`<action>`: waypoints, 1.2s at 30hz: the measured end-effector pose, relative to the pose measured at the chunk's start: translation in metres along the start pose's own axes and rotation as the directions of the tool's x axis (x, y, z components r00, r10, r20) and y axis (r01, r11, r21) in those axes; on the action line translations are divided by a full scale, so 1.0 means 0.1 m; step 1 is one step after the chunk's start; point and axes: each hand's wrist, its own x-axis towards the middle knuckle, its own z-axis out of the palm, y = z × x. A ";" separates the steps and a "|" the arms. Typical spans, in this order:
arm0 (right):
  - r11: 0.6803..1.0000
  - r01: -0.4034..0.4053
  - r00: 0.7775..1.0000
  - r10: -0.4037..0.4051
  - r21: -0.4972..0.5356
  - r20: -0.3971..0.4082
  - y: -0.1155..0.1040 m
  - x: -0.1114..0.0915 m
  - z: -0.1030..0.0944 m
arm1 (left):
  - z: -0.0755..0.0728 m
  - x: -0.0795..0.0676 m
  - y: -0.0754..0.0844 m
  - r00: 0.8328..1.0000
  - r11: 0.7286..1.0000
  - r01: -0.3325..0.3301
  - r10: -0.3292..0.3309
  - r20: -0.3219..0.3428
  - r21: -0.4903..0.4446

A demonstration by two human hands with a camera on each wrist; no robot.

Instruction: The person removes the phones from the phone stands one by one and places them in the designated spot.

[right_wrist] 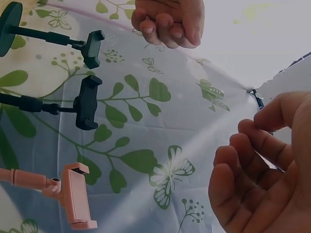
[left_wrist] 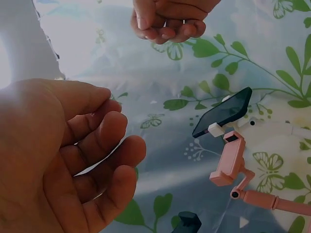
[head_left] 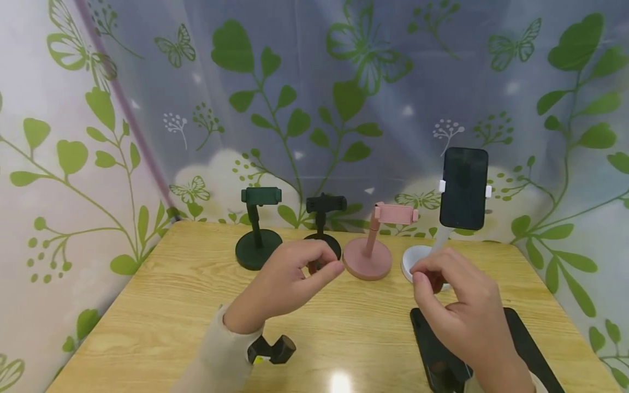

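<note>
My left hand (head_left: 295,278) hovers over the table's middle, fingers loosely curled and holding nothing. In the head view it overlaps a black phone stand (head_left: 326,204). Over the right side, my right hand (head_left: 462,305) is also bent loosely with nothing in it. Just beyond the right fingertips is the round base of a white phone stand (head_left: 415,257), whose clamp holds an upright black phone (head_left: 464,188). A pink phone stand (head_left: 367,258) stands between the two hands, its clamp (right_wrist: 80,196) unfilled. Farther left is a dark green phone stand (head_left: 259,249), also without a phone.
Two dark, flat phone-like devices lie on the wooden table (head_left: 147,327), one left (head_left: 432,344) and one right (head_left: 528,344) of my right forearm, partly hidden by it. Behind the stands hangs a leaf-and-butterfly curtain (head_left: 314,109). A small black device (head_left: 275,349) sits at my left wrist.
</note>
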 end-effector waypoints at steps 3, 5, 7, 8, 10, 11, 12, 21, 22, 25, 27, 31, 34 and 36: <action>1.000 0.002 1.000 -0.002 -0.017 0.004 0.01 0.01 0.03 | -0.04 -0.01 -0.01 1.000 1.000 -0.012 0.012 -0.001 0.017; 1.000 -0.004 1.000 0.005 -0.031 0.003 0.01 0.03 0.05 | -0.07 -0.02 -0.01 1.000 1.000 -0.014 0.013 0.009 0.018; 0.999 -0.009 1.000 0.009 -0.044 -0.002 0.01 0.04 0.06 | -0.10 -0.02 -0.03 1.000 1.000 -0.009 0.009 0.023 0.014; 0.999 -0.016 1.000 0.016 -0.048 -0.002 0.01 0.04 0.07 | -0.12 -0.02 -0.03 1.000 1.000 -0.005 0.005 0.030 0.012; 0.999 -0.010 1.000 0.009 -0.046 -0.006 0.02 0.05 0.09 | -0.14 -0.03 -0.04 0.999 1.000 0.003 -0.003 0.043 0.005; 0.999 -0.010 1.000 0.010 -0.044 -0.003 0.02 0.05 0.09 | -0.15 -0.03 -0.04 0.999 1.000 0.008 -0.008 0.049 -0.001; 0.999 -0.006 1.000 0.006 -0.041 -0.002 0.02 0.05 0.10 | -0.15 -0.03 -0.04 0.998 1.000 0.011 -0.011 0.055 -0.007; 0.999 -0.023 1.000 0.024 -0.041 0.016 0.02 0.02 0.15 | -0.18 -0.04 -0.04 0.998 1.000 0.003 -0.002 0.067 -0.010; 0.999 -0.023 1.000 0.024 -0.041 0.016 0.02 0.02 0.15 | -0.19 -0.04 -0.04 0.998 1.000 -0.001 0.001 0.064 0.003; 0.999 -0.013 1.000 0.013 -0.046 0.007 0.02 0.01 0.17 | -0.20 -0.05 -0.05 0.998 0.999 -0.017 0.014 0.060 0.046; 0.999 -0.004 1.000 0.004 -0.048 0.003 0.02 0.01 0.19 | -0.20 -0.06 -0.04 0.998 0.997 -0.026 0.022 0.061 0.068; 0.999 -0.013 1.000 0.014 -0.050 0.014 0.03 0.01 0.18 | -0.19 -0.05 -0.02 0.997 0.996 -0.016 0.009 0.072 0.089; 0.999 -0.009 1.000 0.009 -0.049 0.014 0.04 0.01 0.18 | -0.17 -0.05 -0.01 0.996 0.996 0.012 -0.019 0.084 0.090; 0.999 0.002 1.000 -0.001 -0.049 0.006 0.04 0.01 0.19 | -0.16 -0.05 -0.01 0.994 0.996 0.040 -0.048 0.096 0.085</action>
